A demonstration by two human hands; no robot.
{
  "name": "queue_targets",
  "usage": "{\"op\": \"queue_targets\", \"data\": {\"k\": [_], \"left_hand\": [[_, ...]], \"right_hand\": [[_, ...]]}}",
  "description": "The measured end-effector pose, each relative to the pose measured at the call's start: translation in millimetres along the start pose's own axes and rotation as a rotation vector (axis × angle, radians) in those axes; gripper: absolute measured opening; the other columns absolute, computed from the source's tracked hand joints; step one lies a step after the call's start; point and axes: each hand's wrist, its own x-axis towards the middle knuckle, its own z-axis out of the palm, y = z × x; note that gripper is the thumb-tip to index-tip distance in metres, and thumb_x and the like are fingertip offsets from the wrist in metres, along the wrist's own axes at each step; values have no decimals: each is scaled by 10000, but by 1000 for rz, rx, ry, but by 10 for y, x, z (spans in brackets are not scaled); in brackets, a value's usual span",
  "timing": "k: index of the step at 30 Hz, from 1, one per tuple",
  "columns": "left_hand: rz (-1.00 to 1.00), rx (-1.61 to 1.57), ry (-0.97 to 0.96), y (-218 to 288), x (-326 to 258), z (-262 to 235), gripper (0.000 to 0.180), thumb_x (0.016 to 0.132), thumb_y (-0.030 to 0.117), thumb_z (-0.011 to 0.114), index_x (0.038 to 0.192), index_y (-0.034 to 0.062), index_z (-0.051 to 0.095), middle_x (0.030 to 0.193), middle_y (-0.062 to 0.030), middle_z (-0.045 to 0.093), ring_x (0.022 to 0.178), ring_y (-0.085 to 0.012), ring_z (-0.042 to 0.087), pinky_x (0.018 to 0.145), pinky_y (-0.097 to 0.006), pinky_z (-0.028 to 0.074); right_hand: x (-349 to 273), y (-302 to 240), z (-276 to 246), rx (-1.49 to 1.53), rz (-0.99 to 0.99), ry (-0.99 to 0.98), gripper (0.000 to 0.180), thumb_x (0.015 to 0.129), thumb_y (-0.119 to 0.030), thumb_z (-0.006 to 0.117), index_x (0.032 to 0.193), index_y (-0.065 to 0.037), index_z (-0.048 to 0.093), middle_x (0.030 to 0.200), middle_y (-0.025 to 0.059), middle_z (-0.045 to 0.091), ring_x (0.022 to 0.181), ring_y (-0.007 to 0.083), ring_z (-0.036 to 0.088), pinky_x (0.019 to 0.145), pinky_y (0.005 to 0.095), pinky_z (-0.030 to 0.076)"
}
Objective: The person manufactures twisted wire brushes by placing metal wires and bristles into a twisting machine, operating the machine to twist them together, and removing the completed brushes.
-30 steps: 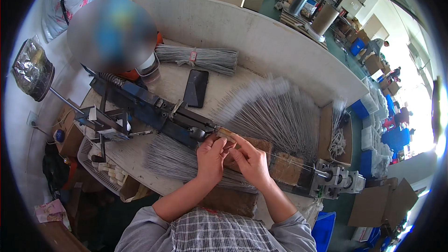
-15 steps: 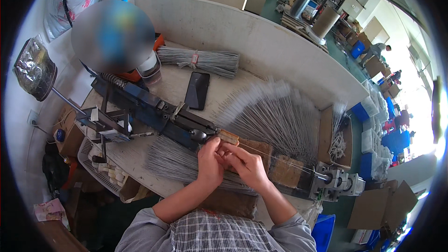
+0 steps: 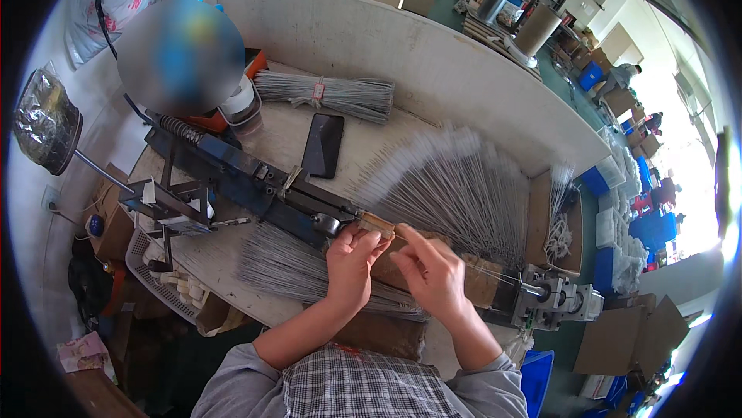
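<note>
My left hand (image 3: 352, 267) is closed, thumb and fingers pinched just below a small tan block (image 3: 376, 224) at the end of a long dark metal bench rig (image 3: 255, 180). What its fingertips hold is too small to make out. My right hand (image 3: 434, 275) is at the block's right end, index fingertip close to it and the other fingers curled. Anything between its fingers is hidden. Thin wires (image 3: 491, 272) stretch from behind the right hand to a metal chuck (image 3: 533, 289) on the rig's right end.
Fanned grey wires (image 3: 471, 201) cover the table's far right, more wires (image 3: 282, 267) lie left of my hands. A tied bundle (image 3: 332, 95) and a black phone (image 3: 322, 145) lie behind the rig. A lamp-like head wrapped in plastic (image 3: 48, 120) stands left; a cardboard box (image 3: 539, 225) right.
My hands, together at the block before, have come apart. The right hand has shifted right and its index finger has stretched toward the block's end. The left hand stays below the block.
</note>
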Motion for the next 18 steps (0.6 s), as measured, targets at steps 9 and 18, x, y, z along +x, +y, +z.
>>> {"op": "queue_targets", "data": {"k": [9, 18], "left_hand": [[-153, 11, 28, 208, -141, 35, 574, 989, 531, 314, 1184, 28, 508, 1146, -118, 590, 1075, -253, 580, 990, -399, 395], [-163, 143, -6, 178, -154, 10, 507, 1016, 457, 316, 1292, 49, 435, 1216, -89, 546, 1100, -206, 560, 979, -343, 390]], "right_hand": [[-67, 106, -37, -446, -221, 117, 172, 744, -137, 713, 898, -68, 686, 792, 45, 615, 848, 243, 564, 769, 371, 438], [-145, 111, -314, -375, -247, 125, 192, 745, -142, 711, 917, -68, 673, 915, 37, 662, 945, 228, 575, 824, 355, 445]]}}
